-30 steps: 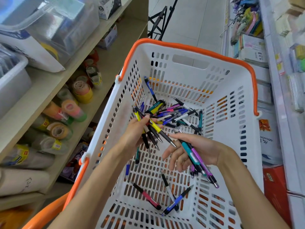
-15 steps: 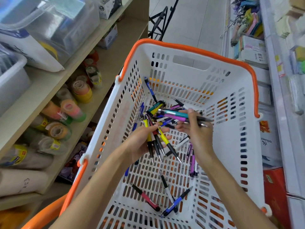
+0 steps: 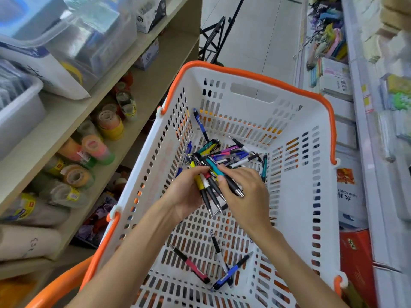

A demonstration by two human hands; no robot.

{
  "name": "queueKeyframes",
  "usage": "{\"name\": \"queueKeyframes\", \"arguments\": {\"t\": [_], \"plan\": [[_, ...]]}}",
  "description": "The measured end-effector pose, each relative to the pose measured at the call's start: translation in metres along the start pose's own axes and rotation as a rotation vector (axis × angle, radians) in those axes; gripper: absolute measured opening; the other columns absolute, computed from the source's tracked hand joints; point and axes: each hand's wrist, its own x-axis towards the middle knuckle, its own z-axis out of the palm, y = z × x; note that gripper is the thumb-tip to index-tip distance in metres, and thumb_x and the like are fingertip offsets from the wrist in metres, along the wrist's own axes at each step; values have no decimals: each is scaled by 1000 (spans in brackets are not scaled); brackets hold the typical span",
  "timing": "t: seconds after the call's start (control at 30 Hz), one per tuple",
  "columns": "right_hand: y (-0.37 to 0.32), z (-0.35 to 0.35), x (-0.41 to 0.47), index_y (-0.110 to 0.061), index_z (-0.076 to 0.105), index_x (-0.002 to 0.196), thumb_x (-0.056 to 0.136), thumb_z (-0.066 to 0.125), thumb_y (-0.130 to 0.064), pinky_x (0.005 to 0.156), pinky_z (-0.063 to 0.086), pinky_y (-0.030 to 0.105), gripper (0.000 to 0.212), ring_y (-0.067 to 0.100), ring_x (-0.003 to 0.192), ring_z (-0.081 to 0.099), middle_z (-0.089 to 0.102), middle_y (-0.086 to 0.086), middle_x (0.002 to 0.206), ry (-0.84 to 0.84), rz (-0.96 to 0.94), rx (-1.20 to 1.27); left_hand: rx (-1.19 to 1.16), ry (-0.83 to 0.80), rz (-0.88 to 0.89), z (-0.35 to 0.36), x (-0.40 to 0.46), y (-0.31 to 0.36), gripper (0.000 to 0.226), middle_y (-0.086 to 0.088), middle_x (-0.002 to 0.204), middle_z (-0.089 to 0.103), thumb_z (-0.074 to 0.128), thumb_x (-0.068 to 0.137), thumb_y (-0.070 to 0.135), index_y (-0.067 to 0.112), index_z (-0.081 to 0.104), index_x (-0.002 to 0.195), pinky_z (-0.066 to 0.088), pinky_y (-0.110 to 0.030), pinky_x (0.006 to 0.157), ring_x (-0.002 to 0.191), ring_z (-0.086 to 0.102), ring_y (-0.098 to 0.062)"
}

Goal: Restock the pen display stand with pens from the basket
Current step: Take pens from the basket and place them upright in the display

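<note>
A white slotted basket (image 3: 311,196) with an orange rim fills the middle of the view. Inside it, my left hand (image 3: 185,194) grips a bundle of pens (image 3: 208,185), tips pointing down toward me. My right hand (image 3: 246,192) lies against the same bundle, its thumb and fingers pinching a teal pen (image 3: 214,167) laid on top. Behind the hands a loose pile of pens (image 3: 231,152) lies on the basket floor. A red pen (image 3: 191,264), a white pen (image 3: 219,252) and a blue pen (image 3: 231,271) lie near the front. No pen display stand is in view.
On the left stand wooden shelves (image 3: 89,103) holding tape rolls (image 3: 97,150) and clear plastic boxes (image 3: 73,36). White shelving (image 3: 364,130) with stationery runs along the right. A black folding stand (image 3: 213,36) sits on the tiled floor beyond the basket.
My right hand lifted a teal and a purple pen from the basket floor and carried them left to the bundle in my left hand. The left hand stayed roughly where it was.
</note>
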Motion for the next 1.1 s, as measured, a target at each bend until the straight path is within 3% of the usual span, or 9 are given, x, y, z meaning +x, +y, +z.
{"name": "queueKeyframes", "arguments": {"t": [0.1,0.2,0.27,0.37,0.6,0.73,0.83,0.97,1.1], "plan": [[-4,-6,-3,-23,66,120,90,49,-41,81,39,10,39,0,99,53,69,-12,106,-27,-61,-51,17,24,-6,4,-7,5,24,-4,73,61,45,98,25,8,56,111,53,-25,52,57,61,-14],[-16,-12,-5,-20,61,127,93,47,-38,94,36,14,41,3,111,49,66,-10,116,-43,-115,-89,66,55,15,14,-17,12,35,-7,89,65,46,99,33,6,62,114,53,-27,64,72,62,-15],[-27,-18,-6,-19,57,131,95,43,-38,104,29,18,44,6,122,43,61,-9,127,-67,-146,-114,70,61,16,24,-30,20,35,-7,93,69,46,99,36,8,66,106,55,-27,65,76,66,-15],[-48,-29,-3,-18,52,135,96,33,-41,110,22,21,49,7,128,36,55,-7,134,-111,-160,-77,70,94,60,30,-48,30,41,-12,110,69,50,97,37,5,65,117,58,-27,65,87,67,-19],[-109,-51,15,-28,65,110,94,24,-41,95,39,32,46,7,107,51,61,-12,107,-119,-108,301,34,100,187,27,-106,53,33,-7,74,66,47,100,27,1,59,116,54,-22,48,55,64,-12],[-169,-56,29,-26,66,97,95,28,-43,92,43,27,42,8,102,59,67,-5,99,-223,-99,488,74,167,269,0,-153,72,26,-4,71,62,50,99,30,7,62,99,53,-20,52,53,64,-10],[-239,-54,34,-22,68,90,97,35,-35,84,41,11,36,0,95,61,68,-8,94,-305,-93,621,12,229,352,-35,-202,91,26,-3,70,58,53,97,28,12,60,78,52,-26,64,56,62,-14],[-314,-28,47,-19,67,86,101,42,-23,72,44,15,28,-2,76,60,67,-4,86,-500,37,644,-83,333,439,-77,-266,107,27,-1,52,55,51,98,22,9,56,75,53,-24,47,43,57,-10],[-387,5,33,-10,63,109,99,46,-29,65,46,24,27,14,71,61,65,0,86,-831,250,627,-81,393,509,-114,-337,113,23,-2,64,56,53,97,26,7,60,86,56,-28,57,52,56,-11]]}}
